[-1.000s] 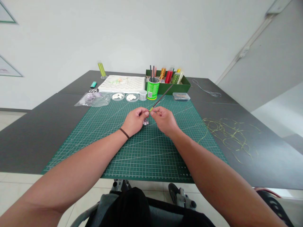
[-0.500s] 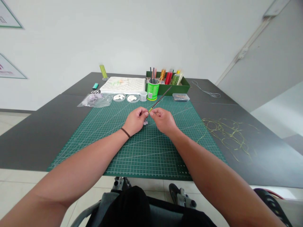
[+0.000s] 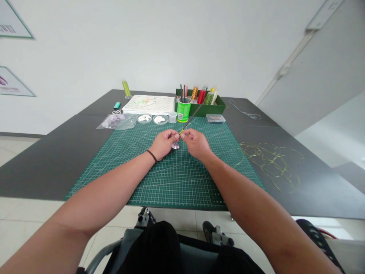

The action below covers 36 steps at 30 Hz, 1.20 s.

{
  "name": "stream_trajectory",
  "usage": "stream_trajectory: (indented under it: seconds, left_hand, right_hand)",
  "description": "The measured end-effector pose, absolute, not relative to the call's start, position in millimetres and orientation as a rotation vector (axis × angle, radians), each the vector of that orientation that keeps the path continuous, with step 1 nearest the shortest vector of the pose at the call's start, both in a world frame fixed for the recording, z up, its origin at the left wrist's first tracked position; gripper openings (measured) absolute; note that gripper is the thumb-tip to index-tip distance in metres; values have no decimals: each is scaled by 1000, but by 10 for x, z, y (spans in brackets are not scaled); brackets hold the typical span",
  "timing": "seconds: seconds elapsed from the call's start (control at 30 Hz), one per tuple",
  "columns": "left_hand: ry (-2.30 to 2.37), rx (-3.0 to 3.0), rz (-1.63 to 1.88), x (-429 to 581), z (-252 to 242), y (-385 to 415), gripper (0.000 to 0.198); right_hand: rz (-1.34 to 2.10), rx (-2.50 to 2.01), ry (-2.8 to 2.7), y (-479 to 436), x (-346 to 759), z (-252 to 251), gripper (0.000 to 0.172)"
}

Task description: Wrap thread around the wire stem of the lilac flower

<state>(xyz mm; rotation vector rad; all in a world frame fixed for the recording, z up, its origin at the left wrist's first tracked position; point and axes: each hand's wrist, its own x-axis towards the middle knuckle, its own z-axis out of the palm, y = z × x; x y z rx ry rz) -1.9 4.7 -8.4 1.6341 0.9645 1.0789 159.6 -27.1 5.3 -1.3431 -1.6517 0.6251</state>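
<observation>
Both hands meet above the middle of the green cutting mat (image 3: 171,182). Between their fingertips is a thin dark stick (image 3: 194,112), slanting up and away to the right, with yellow-green thread wound round its lower end. My left hand (image 3: 165,144) pinches that lower end. My right hand (image 3: 196,143) is closed with thumb and finger at the wound part, just beside the left fingertips. A small pale lilac petal-like piece (image 3: 175,145) hangs below the left fingers. Exactly how the thread runs between the fingers is too small to see.
A green can (image 3: 184,110) with dark sticks stands before a green box (image 3: 203,110) of coloured tubes. Left of it are small dishes (image 3: 160,120) of white pieces, a white board (image 3: 149,103), a plastic bag (image 3: 116,121) and scissors (image 3: 117,112). Loose yellow-green thread (image 3: 268,160) lies right.
The view has shifted slightly. My hands stay pinched on the stick in nearly the same place, and more of the lilac piece shows below the left fingers.
</observation>
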Motion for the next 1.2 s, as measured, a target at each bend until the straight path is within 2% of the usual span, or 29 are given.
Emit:
stream_trajectory:
  seconds: [0.23, 0.87, 1.03, 1.2]
  left_hand:
    - [944, 1552, 1081, -7, -40, 22, 13]
    - [1034, 1660, 1069, 0, -45, 6, 12]
    - [886, 1447, 1056, 6, -36, 12, 16]
    - [770, 1244, 1002, -3, -1, -6, 29]
  right_hand:
    - [553, -1378, -1694, -280, 1599, 74, 18]
    - [642, -1405, -1624, -273, 1574, 75, 17]
    - [771, -1304, -1586, -247, 1591, 53, 18]
    - [991, -1142, -1466, -220, 1620, 21, 23]
